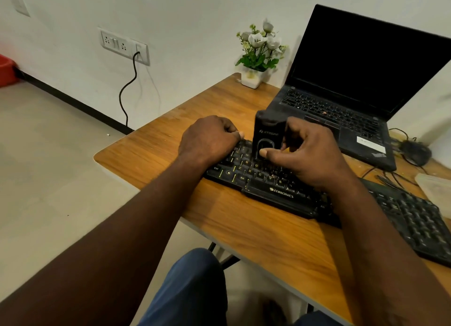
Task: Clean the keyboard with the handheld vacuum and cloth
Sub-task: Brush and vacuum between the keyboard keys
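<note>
A black Zebronics keyboard lies slanted across the wooden table. A black handheld vacuum stands upright on its upper left keys. My right hand grips the vacuum from the right, thumb on its front near the oval button. My left hand rests curled on the keyboard's far left end, its fingers hooked over the top edge. No cloth is in view.
An open black laptop sits behind the keyboard, with a small white pot of flowers at the table's far corner. A mouse with cables and a pale object lie at the right. A wall socket holds a black cord.
</note>
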